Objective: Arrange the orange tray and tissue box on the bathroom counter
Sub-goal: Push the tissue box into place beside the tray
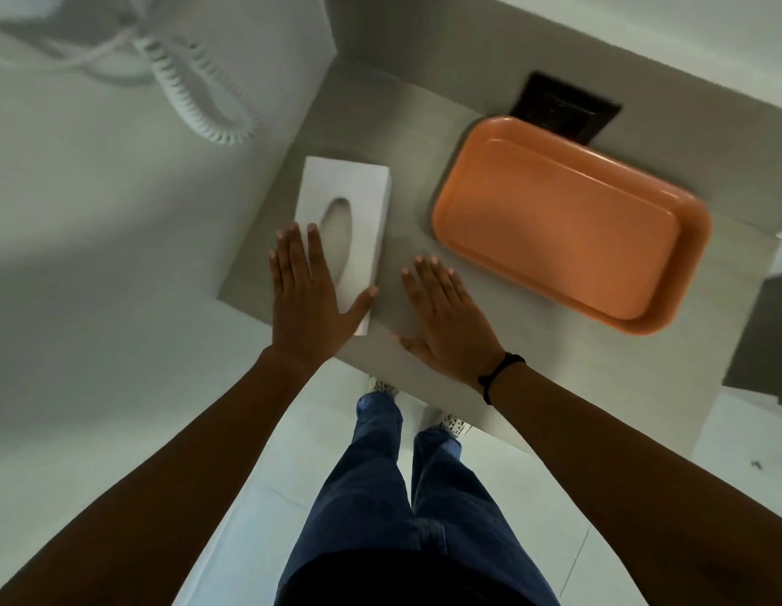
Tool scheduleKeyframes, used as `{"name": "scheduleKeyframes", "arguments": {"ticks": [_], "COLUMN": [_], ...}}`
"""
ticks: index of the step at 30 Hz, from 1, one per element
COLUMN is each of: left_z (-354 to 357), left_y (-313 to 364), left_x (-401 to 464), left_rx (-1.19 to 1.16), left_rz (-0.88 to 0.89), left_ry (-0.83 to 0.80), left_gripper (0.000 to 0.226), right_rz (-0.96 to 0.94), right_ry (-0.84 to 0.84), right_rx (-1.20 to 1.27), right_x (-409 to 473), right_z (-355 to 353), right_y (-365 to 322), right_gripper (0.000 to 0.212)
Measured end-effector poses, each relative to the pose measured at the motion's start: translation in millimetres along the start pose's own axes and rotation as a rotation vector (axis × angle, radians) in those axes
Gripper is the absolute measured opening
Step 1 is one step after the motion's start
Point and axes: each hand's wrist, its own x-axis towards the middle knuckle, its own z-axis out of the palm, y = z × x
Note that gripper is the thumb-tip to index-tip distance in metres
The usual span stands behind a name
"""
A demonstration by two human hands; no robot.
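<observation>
A white tissue box (354, 199) with an oval slot lies on the left part of the grey bathroom counter (406, 137), its long side running away from me. My left hand (308, 299) hovers flat over the box's near end, fingers spread, thumb at its right edge. An empty orange tray (568, 225) with rounded corners lies on the counter to the right, turned at an angle. My right hand (446, 312) is flat and open above the bare counter between box and tray, holding nothing.
A dark brown rectangular object (559, 102) lies behind the tray against the back wall. A white coiled cord (192, 94) hangs on the left wall. The counter's front edge runs just beneath my wrists; my legs and shoes stand on the pale floor below.
</observation>
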Motion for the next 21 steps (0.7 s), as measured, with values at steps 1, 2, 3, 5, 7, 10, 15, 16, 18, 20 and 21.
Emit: {"name": "scheduleKeyframes", "arguments": {"ticks": [1, 2, 3, 5, 7, 10, 15, 16, 18, 20, 21], "left_z": [3, 6, 9, 15, 19, 20, 17, 16, 15, 13, 13], "left_y": [-3, -4, -4, 0, 2, 2, 0, -1, -3, -5, -6], "left_x": [-4, -7, -9, -10, -9, -6, 0, 3, 11, 20, 27], "left_rx": [-0.005, -0.015, -0.018, 0.001, 0.020, 0.020, 0.033, 0.038, 0.049, 0.059, 0.062], "left_rz": [-0.008, -0.011, -0.014, -0.010, -0.006, -0.004, 0.021, 0.031, 0.056, 0.076, 0.086], "left_ry": [-0.013, -0.017, -0.010, 0.011, 0.019, 0.034, 0.026, 0.020, 0.011, -0.002, -0.012], "left_gripper": [0.127, 0.129, 0.129, 0.128, 0.126, 0.123, 0.122, 0.122, 0.122, 0.122, 0.123], "right_rz": [-0.002, 0.002, 0.008, 0.016, 0.016, 0.024, 0.041, 0.044, 0.047, 0.050, 0.052], "right_ry": [-0.014, -0.024, -0.030, -0.023, 0.004, 0.035, 0.075, 0.075, 0.076, 0.084, 0.090], "right_rx": [-0.010, -0.026, -0.039, -0.049, -0.058, -0.066, -0.049, -0.044, -0.039, -0.032, -0.027], "right_x": [2, 4, 4, 3, 2, 1, 1, 0, 0, 0, 0], "right_z": [8, 16, 24, 36, 44, 50, 53, 53, 53, 54, 55], "right_y": [-2, -2, -2, 2, 4, 6, 5, 5, 5, 5, 5], "right_gripper": [0.093, 0.095, 0.096, 0.099, 0.100, 0.100, 0.099, 0.099, 0.099, 0.099, 0.098]}}
